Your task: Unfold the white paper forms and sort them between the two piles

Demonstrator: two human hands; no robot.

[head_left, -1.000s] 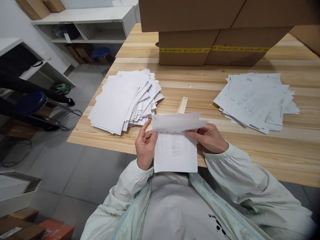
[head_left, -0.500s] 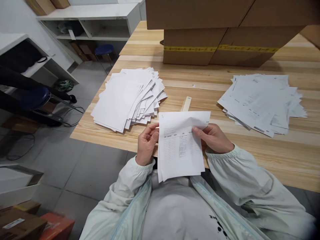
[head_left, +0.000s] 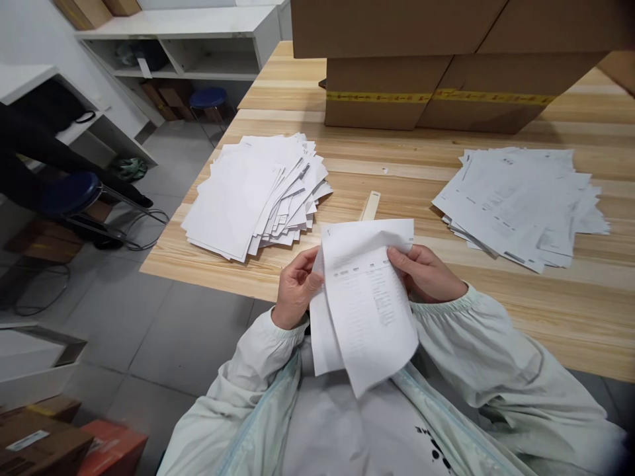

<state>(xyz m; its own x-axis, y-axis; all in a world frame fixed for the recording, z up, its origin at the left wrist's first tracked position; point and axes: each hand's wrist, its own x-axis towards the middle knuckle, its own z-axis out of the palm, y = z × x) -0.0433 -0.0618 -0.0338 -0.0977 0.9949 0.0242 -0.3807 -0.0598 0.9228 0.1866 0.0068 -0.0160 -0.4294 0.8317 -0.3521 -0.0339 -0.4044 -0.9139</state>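
Observation:
Two or more printed sheets of paper are between my hands, just over the table's front edge. My right hand (head_left: 430, 272) pinches the top printed sheet (head_left: 374, 311) near its upper right corner, thumb on the printed face. That sheet is skewed and bent near the top. Under it, a second sheet (head_left: 325, 344) shows along the left side. My left hand (head_left: 296, 287) closes thumb and fingers on the left edge of that lower sheet. To the left lies a fanned stack of papers (head_left: 248, 198), and to the right a looser pile of printed papers (head_left: 516, 201).
Large cardboard boxes (head_left: 387, 89) with yellow tape stand at the back of the wooden table (head_left: 397, 152). A cream-coloured flat strip (head_left: 370, 206) lies behind the sheets. Blue stools (head_left: 72, 192), a person's dark-clothed legs (head_left: 34, 142) and floor cartons (head_left: 40, 436) are at left.
The top sheet has turned and slid right and down, away from the lower sheet, uncovering more of it. My left hand has shifted slightly right. The person's legs at left have moved a little.

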